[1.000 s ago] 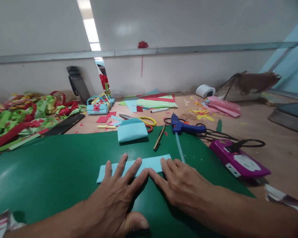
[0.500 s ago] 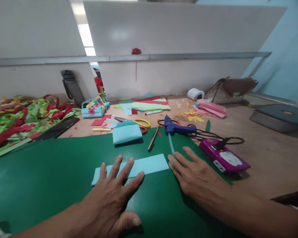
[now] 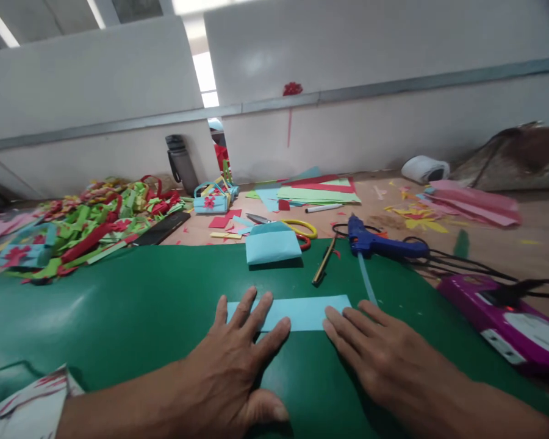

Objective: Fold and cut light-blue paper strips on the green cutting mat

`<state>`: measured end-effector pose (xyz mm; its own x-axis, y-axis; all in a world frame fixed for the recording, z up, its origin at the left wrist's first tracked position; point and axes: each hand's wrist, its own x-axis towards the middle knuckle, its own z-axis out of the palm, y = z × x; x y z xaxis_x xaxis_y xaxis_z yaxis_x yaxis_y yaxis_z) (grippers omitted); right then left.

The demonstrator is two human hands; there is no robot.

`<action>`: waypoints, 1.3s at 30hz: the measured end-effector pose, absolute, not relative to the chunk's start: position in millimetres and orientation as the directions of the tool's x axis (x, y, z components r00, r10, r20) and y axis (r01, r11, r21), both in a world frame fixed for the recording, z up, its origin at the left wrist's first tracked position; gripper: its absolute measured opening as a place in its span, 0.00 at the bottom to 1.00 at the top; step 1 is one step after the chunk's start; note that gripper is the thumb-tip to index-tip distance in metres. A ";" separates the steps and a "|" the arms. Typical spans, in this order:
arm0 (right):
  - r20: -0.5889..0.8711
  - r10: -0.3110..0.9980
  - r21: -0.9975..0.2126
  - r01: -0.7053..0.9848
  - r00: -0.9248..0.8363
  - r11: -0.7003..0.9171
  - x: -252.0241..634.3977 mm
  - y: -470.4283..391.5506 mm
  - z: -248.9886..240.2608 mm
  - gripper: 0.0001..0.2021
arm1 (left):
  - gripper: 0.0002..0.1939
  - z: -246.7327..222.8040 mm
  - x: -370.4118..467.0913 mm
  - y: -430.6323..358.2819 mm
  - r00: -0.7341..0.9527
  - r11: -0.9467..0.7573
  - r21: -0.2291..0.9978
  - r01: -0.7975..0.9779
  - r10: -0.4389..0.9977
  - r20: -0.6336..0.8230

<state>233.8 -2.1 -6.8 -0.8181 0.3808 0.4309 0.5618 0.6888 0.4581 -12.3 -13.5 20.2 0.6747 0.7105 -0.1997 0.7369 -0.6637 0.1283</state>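
Note:
A light blue paper strip (image 3: 302,313) lies flat on the green mat (image 3: 132,305) in front of me. With its fingers spread, my left hand (image 3: 242,360) presses on the strip's left part, hiding some of it. My right hand (image 3: 375,347) rests its fingertips on the strip's right end, the fingers stretched out and close together. Just beyond the strip sits a folded light blue paper piece (image 3: 273,246). Farther right are a gold pen (image 3: 324,262) and a blue glue gun (image 3: 379,244) with a clear glue stick (image 3: 366,279) trailing from it toward my right hand.
Scissors (image 3: 304,229) lie partly behind the folded piece. A purple power strip (image 3: 498,323) and cables are at the right. Green and red paper strips (image 3: 96,222), a phone (image 3: 162,230), a grey bottle (image 3: 182,164) and coloured sheets (image 3: 320,192) line the back.
The view has turned left, so the scene appears farther right. My right hand has moved from just beside the paper strip onto its right end. My left hand stays on the strip.

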 end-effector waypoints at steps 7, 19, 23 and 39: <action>0.476 0.385 0.387 0.582 -0.790 0.716 238.7 -3.8 -4.6 0.16 | 0.40 15.8 -55.3 -20.3 0.690 -0.697 -0.135 0.705 0.717 -0.097; 0.379 0.393 0.467 0.540 -0.837 0.700 229.1 -5.5 7.5 0.16 | 0.22 10.1 -91.3 -17.0 0.655 -0.531 -0.391 0.751 0.669 0.350; 0.210 0.445 0.498 0.487 -0.871 0.718 221.6 -3.3 11.0 0.08 | 0.20 17.9 -28.8 -4.2 0.705 -0.679 -0.213 0.703 0.625 0.336; 0.492 0.381 0.403 0.593 -0.783 0.697 217.2 6.1 20.8 0.14 | 0.08 14.4 29.9 16.5 0.813 -0.814 -0.132 0.565 0.523 0.256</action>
